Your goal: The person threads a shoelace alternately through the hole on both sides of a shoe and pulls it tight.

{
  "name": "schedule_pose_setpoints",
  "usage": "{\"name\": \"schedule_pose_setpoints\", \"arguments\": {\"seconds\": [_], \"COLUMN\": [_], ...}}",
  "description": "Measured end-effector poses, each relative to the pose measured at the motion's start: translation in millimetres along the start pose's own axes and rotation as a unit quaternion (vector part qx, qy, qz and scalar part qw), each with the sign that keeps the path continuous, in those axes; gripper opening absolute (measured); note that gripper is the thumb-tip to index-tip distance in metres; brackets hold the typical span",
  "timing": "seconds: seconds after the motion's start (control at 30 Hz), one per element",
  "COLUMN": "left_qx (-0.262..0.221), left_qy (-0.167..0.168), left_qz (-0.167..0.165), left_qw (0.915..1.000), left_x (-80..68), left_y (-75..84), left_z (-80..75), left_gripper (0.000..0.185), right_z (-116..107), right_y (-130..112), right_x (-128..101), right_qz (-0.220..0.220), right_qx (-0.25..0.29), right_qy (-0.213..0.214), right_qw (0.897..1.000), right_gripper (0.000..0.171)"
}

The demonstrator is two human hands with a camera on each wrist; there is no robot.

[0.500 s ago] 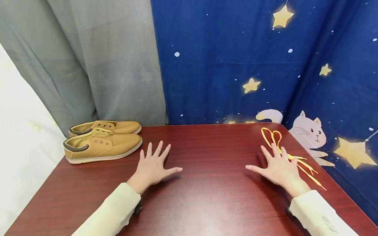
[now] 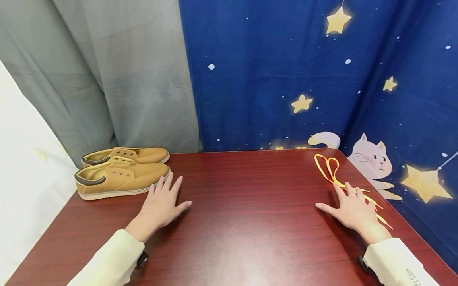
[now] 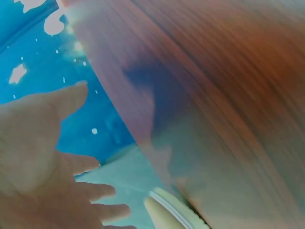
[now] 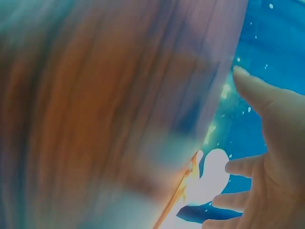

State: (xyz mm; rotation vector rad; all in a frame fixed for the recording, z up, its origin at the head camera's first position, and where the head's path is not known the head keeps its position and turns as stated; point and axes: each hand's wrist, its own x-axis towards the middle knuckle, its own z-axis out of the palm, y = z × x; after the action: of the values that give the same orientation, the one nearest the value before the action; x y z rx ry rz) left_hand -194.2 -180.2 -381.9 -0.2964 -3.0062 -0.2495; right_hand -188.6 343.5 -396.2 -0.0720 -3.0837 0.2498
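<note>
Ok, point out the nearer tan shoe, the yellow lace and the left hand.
nearer tan shoe [image 2: 121, 178], head view, on its side panel below the eyelets
yellow lace [image 2: 330, 169], head view, on the looped far end
left hand [image 2: 161, 204], head view, on the back of the hand

Staged home corner — cartoon backdrop [image 2: 286, 71], table [image 2: 250, 222].

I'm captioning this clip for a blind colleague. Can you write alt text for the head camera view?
A person's left hand lies flat on a dark red table, fingertips right by the nearer of two tan shoes, while the right hand lies flat over yellow shoelaces near the table's right edge. Behind hang a grey curtain and a blue star-and-cat backdrop.
</note>
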Motion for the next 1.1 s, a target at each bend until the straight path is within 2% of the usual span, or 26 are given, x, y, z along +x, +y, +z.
{"name": "schedule_pose_setpoints", "arguments": {"seconds": [0.1, 0.27, 0.4, 0.5, 0.57, 0.6, 0.73, 0.83, 0.93, 1.1], "left_qx": [-0.009, -0.014, -0.016, -0.013, -0.005, 0.000, 0.019, 0.028, 0.027, 0.019], "left_qy": [0.026, 0.095, 0.170, 0.206, 0.198, 0.184, 0.101, 0.052, 0.050, 0.089], "left_qz": [0.003, 0.016, 0.023, 0.016, 0.001, -0.009, -0.042, -0.050, -0.050, -0.047], "left_qw": [0.9996, 0.9953, 0.9851, 0.9784, 0.9801, 0.9829, 0.9939, 0.9970, 0.9971, 0.9948], "left_x": [-3.1, -4.0, -3.5, -2.3, -0.6, 0.7, 7.8, 12.9, 16.8, 20.7], "left_y": [-14.5, -43.5, -73.7, -98.9, -115.0, -122.8, -149.3, -164.1, -174.7, -183.7], "left_z": [-3.2, -10.3, -16.3, -20.5, -24.2, -26.2, -30.8, -31.2, -30.0, -29.9], "left_gripper": [0.079, 0.074, 0.075, 0.085, 0.095, 0.099, 0.112, 0.119, 0.128, 0.138], "right_z": [-2, -11, -15, -15, -14, -13, -12, -9, -6, -4], "right_y": [6, 22, 34, 40, 42, 42, 39, 33, 25, 12], "right_x": [1, 3, 3, 3, 3, 3, 4, 4, 4, 5], "right_qz": [0.004, 0.019, 0.028, 0.028, 0.027, 0.027, 0.019, 0.009, -0.007, -0.027], "right_qx": [-0.006, -0.016, -0.018, -0.017, -0.018, -0.019, -0.021, -0.021, -0.022, -0.019], "right_qy": [0.010, 0.002, -0.010, -0.011, -0.012, -0.012, -0.009, -0.002, 0.011, 0.023], "right_qw": [1.000, 1.000, 0.999, 0.999, 0.999, 0.999, 1.000, 1.000, 1.000, 0.999], "right_gripper": [0.100, 0.100, 0.102, 0.099, 0.098, 0.098, 0.095, 0.092, 0.087, 0.084]}}
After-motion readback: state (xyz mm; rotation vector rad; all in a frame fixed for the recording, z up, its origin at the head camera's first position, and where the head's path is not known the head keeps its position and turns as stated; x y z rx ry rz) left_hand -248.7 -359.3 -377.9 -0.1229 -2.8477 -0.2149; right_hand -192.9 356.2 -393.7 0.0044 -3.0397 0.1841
